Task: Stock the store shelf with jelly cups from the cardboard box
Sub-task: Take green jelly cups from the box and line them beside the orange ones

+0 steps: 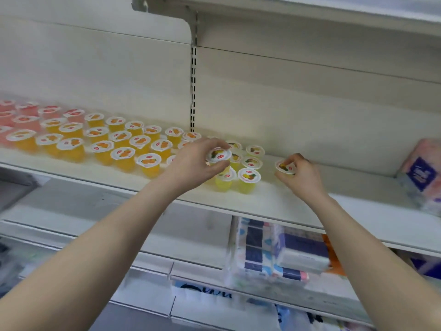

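On the white shelf [274,201] stand rows of jelly cups: pink ones [22,120] at far left, orange ones [119,144] in the middle, and a small cluster of yellow cups [248,179] near the centre. My left hand [195,163] grips a yellow jelly cup [218,155] by its rim, just above that cluster. My right hand [301,174] pinches another yellow jelly cup [284,166] a little to the right of the cluster, low over the shelf. The cardboard box is out of view.
A shelf upright with slots [193,75] divides the back wall. A wrapped tissue pack [422,175] stands at the shelf's right end. Below, more tissue packs [279,252] fill the lower shelf. Another shelf overhangs at the top [286,10].
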`<state>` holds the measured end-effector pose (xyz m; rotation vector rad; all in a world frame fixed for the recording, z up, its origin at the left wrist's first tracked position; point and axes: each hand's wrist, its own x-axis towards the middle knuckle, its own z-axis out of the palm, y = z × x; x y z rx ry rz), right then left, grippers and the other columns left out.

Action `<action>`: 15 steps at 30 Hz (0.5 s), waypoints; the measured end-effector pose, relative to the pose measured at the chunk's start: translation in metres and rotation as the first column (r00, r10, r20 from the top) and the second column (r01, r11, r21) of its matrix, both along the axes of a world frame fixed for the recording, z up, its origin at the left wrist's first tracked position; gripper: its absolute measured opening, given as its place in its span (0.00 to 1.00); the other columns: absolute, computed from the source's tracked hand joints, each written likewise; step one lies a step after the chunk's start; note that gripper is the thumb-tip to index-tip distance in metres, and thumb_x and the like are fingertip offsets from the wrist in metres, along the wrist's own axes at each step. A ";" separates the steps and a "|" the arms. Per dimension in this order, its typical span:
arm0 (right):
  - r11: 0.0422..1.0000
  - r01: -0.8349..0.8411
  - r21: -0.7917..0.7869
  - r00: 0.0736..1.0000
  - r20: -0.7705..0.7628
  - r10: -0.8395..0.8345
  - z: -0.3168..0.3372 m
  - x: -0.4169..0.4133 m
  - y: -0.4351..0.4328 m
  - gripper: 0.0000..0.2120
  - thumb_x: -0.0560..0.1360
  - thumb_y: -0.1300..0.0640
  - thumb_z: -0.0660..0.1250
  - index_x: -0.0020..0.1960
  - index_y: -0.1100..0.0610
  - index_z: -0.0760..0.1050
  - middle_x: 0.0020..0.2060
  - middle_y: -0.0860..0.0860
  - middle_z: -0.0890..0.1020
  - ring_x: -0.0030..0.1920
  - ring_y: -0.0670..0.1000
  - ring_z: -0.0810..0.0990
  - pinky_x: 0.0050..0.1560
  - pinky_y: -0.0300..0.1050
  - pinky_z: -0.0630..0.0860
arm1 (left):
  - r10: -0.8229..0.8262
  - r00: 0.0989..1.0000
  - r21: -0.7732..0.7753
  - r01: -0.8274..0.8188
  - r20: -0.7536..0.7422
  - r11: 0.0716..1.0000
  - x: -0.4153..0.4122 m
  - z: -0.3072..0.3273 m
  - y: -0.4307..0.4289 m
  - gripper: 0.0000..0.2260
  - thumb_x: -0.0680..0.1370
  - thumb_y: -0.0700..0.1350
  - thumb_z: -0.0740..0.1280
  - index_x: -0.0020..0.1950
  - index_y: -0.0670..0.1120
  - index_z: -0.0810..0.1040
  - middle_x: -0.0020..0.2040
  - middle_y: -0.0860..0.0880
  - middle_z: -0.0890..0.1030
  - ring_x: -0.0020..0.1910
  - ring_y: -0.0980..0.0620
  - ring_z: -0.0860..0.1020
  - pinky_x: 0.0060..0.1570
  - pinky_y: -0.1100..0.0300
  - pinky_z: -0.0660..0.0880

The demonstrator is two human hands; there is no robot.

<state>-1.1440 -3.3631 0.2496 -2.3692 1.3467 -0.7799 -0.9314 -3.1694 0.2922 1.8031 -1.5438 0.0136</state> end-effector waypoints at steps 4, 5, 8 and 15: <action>0.999 -0.021 0.038 1.000 0.011 0.020 -0.014 0.011 -0.024 0.14 0.71 0.51 0.75 0.53 0.53 0.76 0.52 0.54 0.82 0.53 0.58 0.79 0.48 0.44 0.69 | 0.043 0.999 0.000 -0.043 0.006 0.999 -0.002 0.001 -0.010 0.14 0.75 0.51 0.71 0.60 0.52 0.78 0.56 0.54 0.80 0.52 0.58 0.75 0.47 0.65 0.66; 0.999 -0.016 0.047 1.000 0.008 0.015 -0.015 0.015 -0.030 0.14 0.71 0.50 0.74 0.54 0.52 0.76 0.53 0.54 0.81 0.54 0.57 0.79 0.48 0.43 0.68 | 0.051 0.999 -0.002 -0.051 0.008 0.999 -0.001 0.001 -0.012 0.14 0.75 0.51 0.71 0.60 0.52 0.78 0.56 0.55 0.80 0.53 0.58 0.75 0.48 0.65 0.67; 0.996 -0.009 0.085 1.000 -0.025 0.011 -0.015 0.026 -0.047 0.14 0.72 0.49 0.74 0.55 0.52 0.76 0.56 0.53 0.80 0.55 0.57 0.79 0.48 0.44 0.69 | 0.066 0.998 -0.005 -0.066 0.012 0.998 0.001 0.003 -0.019 0.14 0.76 0.52 0.70 0.61 0.52 0.79 0.56 0.57 0.80 0.55 0.59 0.75 0.50 0.66 0.67; 0.998 -0.044 0.048 0.989 -0.140 0.050 -0.014 0.032 -0.057 0.16 0.72 0.50 0.73 0.57 0.52 0.75 0.59 0.55 0.76 0.60 0.59 0.73 0.53 0.44 0.67 | 0.080 0.996 0.017 -0.080 0.030 0.997 0.002 0.006 -0.033 0.14 0.75 0.52 0.70 0.60 0.51 0.79 0.56 0.56 0.79 0.53 0.59 0.75 0.51 0.61 0.71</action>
